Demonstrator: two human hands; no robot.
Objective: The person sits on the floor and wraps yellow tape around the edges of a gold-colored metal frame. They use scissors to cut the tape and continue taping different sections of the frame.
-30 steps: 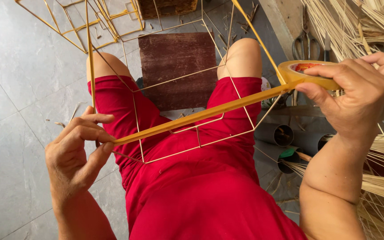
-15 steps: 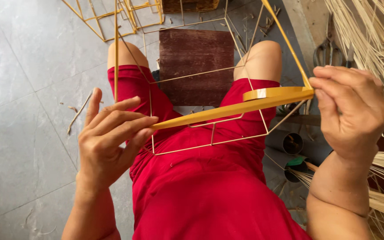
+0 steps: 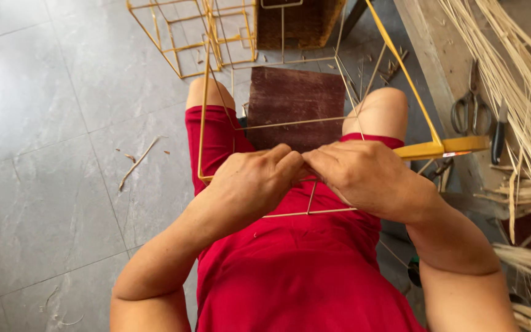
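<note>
Head view, looking straight down over a seated person in a red shirt and shorts (image 3: pixel 302 270). Left hand (image 3: pixel 250 181) and right hand (image 3: pixel 364 175) meet knuckle to knuckle above the lap, both curled narrow, fingertips pinched together at one joint of a thin stick frame (image 3: pixel 278 126). The exact point pinched is hidden under the fingers; cannot tell whether tape is between them. The frame is an open box of slender pale sticks; one yellow-wrapped edge (image 3: pixel 204 117) runs upright past the left knee, and a bare lower stick (image 3: pixel 308 213) lies across the lap just below the hands. A roll of yellow tape (image 3: pixel 440 148) sits just right of the right hand, by the right knee, with a yellow strip (image 3: pixel 404 71) running from it up and to the left toward the top of the picture. Whether the right hand touches the roll cannot be told. A dark brown board (image 3: pixel 296 98) lies on the floor between the knees. Further up, a finished yellow-wrapped frame (image 3: pixel 179 37) stands on the grey tiled floor (image 3: pixel 50 123), well apart from the hands. Small stick offcuts (image 3: pixel 136 163) lie on the tiles to the left. On the right, a wooden bench (image 3: pixel 431 67) carries scissors (image 3: pixel 468 101) and a dark-handled knife (image 3: pixel 499 135), beside bundles of pale straw-like sticks (image 3: pixel 523 80).
</note>
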